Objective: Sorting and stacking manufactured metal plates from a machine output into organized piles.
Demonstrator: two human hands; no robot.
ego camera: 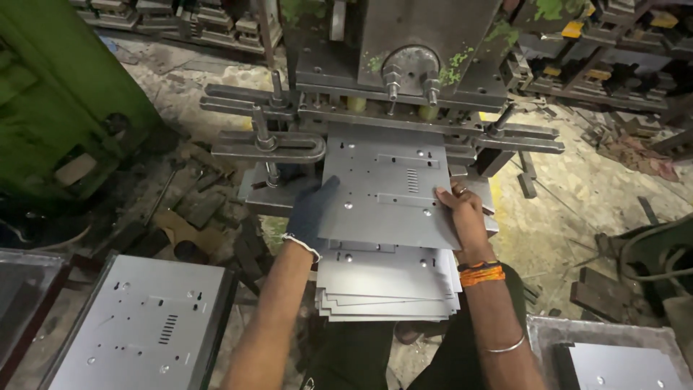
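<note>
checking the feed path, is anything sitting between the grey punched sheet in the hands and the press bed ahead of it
Nothing visible blocks it. The grey punched metal sheet is held by the gloved left hand and bare right hand, its far edge already under the grey steel press tooling. The clamp bars sit off to either side. Under the tooling is hidden.

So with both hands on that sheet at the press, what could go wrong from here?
1. The right hand is bare on the edge of the top sheet; a cut looks possible. Only the left hand wears a glove.
2. Both hands hold the sheet close under the press, so fingers could get caught.
3. The stack on the lap lies fanned and uneven; sheets might slide off.
</note>
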